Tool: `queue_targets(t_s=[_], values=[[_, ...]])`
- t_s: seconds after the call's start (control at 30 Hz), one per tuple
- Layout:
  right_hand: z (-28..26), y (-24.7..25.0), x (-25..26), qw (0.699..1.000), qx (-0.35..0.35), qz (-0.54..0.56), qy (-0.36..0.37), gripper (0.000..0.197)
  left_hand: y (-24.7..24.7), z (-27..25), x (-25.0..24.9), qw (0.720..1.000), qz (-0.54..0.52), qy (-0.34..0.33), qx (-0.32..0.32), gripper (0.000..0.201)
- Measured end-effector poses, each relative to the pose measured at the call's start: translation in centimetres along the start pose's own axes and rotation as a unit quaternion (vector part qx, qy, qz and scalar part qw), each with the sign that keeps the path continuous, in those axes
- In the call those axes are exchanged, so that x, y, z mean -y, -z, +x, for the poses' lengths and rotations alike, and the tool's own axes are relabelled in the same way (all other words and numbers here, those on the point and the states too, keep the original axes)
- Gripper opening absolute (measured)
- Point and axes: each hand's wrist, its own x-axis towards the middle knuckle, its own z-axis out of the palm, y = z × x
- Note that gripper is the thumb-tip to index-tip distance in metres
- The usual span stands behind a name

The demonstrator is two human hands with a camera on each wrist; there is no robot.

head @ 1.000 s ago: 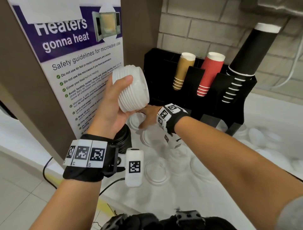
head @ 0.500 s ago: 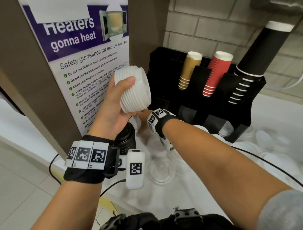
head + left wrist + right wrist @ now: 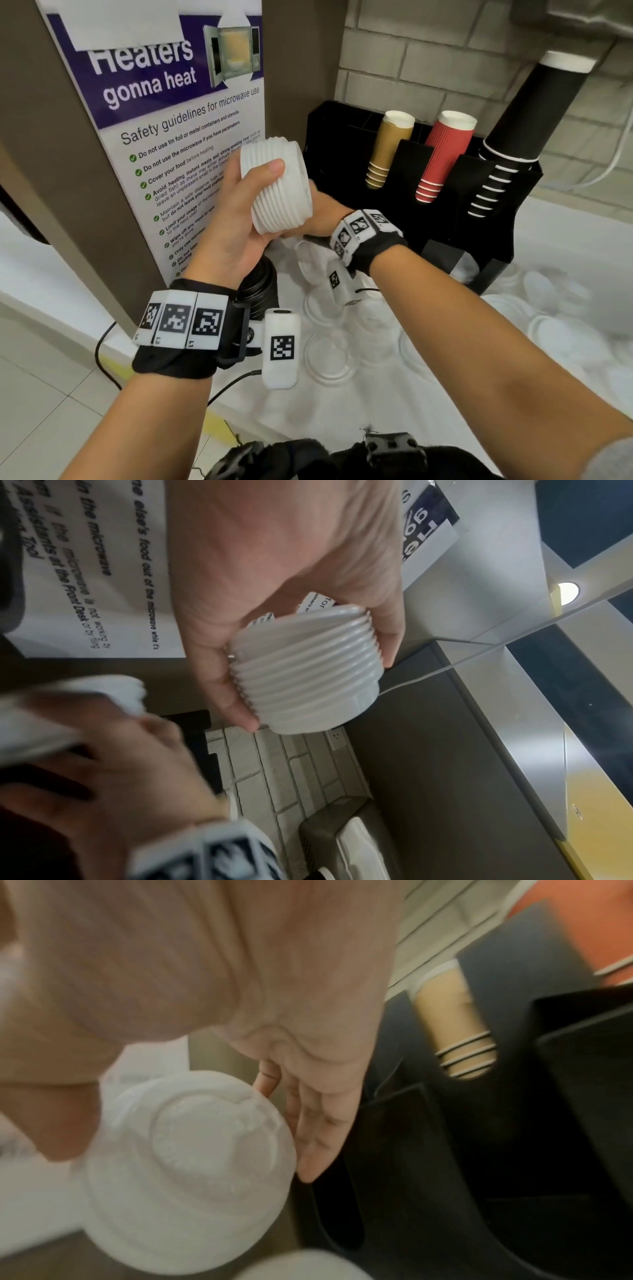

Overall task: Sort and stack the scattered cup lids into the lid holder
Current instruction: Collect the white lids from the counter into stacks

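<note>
White plastic nested cup lids (image 3: pixel 279 186), a ribbed stack, sit clamped in the left hand (image 3: pixel 236 219), left of the black lid holder (image 3: pixel 342 144). Right hand (image 3: pixel 325 214) pinches a few more white lids (image 3: pixel 188 1169) beneath. Slippery rims could fan and spill. Clear lids (image 3: pixel 329 353) litter the white counter (image 3: pixel 565 240); brick wall behind.

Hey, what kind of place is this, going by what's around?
Probably an office pantry or self-serve drinks corner: a purple microwave safety poster, a black cup holder with paper cups, white plastic lids scattered on the counter.
</note>
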Motion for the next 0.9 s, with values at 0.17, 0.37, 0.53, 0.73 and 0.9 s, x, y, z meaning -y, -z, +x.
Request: queue_targets(t_s=[0.17, 0.37, 0.53, 0.73, 0.9], values=[[-6.1, 3.5, -1.3, 0.949, -0.111, 0.293, -0.027, 0.056, 0.0, 0.0, 1.1, 1.0, 0.005, 0.014, 0.005, 0.079], [-13.9, 3.9, -2.8, 0.858, -0.165, 0.485, 0.025, 0.043, -0.5, -0.3, 3.4, 0.999, 0.013, 0.031, 0.029, 0.07], [-17.0, 2.6, -2.5, 0.884, -0.13, 0.447, 0.049, 0.048, -1.8, -0.5, 5.5, 0.998, 0.028, 0.042, 0.048, 0.056], [-17.7, 2.5, -1.4, 0.906, -0.178, 0.381, 0.046, 0.056, -2.1, -0.8, 6.6, 0.993, 0.069, 0.05, 0.081, 0.072], [-18.2, 2.9, -1.5, 0.915, -0.17, 0.363, 0.053, 0.06, -2.1, -0.9, 6.9, 0.987, 0.08, 0.076, 0.118, 0.073]])
